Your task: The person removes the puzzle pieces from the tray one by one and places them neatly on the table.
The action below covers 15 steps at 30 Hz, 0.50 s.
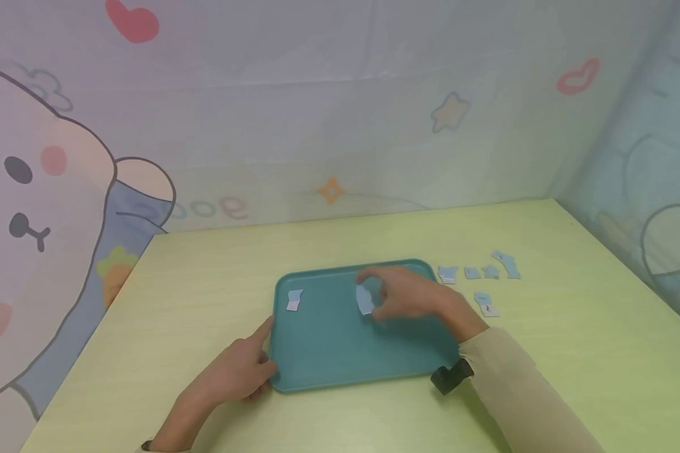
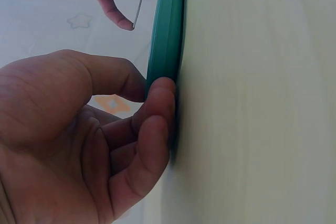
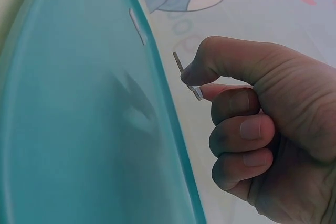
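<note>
My right hand [image 1: 405, 292] pinches a light blue puzzle piece [image 1: 364, 301] between thumb and index finger, its other fingers curled in toward the palm. In the right wrist view this thin piece [image 3: 177, 62] is seen edge-on, raised over the teal tray [image 3: 68, 103]. My left hand [image 1: 240, 368] grips the near-left edge of the tray [image 1: 328, 352], the thumb against the rim and other fingertips low on its side in the left wrist view. Another piece [image 1: 294, 300], blue and white, lies at the tray's far left.
Right of the tray, several more pieces lie on the pale yellow table [image 1: 572, 340], among them a long bent one [image 1: 507, 264] and a blue-and-white one [image 1: 486, 304]. A printed curtain [image 1: 294, 113] hangs behind the table's far edge.
</note>
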Each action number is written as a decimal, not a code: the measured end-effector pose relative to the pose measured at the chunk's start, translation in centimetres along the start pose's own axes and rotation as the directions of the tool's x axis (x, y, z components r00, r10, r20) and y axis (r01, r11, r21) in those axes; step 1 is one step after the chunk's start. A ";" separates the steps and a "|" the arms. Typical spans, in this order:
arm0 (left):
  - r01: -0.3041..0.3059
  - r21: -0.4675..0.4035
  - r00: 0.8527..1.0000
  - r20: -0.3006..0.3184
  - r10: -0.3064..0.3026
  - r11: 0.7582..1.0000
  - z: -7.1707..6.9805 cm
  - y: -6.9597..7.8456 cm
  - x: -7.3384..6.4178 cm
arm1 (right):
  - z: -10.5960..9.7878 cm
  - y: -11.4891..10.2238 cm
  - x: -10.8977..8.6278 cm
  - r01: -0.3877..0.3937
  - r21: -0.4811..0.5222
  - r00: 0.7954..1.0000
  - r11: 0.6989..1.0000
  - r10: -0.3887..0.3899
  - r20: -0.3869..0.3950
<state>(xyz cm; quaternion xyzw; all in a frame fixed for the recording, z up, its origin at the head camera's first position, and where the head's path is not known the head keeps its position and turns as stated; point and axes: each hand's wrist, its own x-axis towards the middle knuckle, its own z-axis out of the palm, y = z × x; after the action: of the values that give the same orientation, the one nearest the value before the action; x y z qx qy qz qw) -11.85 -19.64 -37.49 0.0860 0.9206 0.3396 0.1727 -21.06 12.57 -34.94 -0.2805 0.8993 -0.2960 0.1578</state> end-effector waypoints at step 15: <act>-0.009 -0.011 1.000 0.004 0.009 1.000 0.0 -0.2 0.1 | -1.9 0.1 -1.2 -0.022 0.017 0.999 1.000 0.022 -0.029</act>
<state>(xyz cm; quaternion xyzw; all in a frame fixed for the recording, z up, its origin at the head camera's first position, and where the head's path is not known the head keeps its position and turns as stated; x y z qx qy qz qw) -11.95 -19.72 -37.67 0.0896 0.9180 0.3452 0.1735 -20.98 14.23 -33.38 -0.2650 0.9021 -0.3057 0.1501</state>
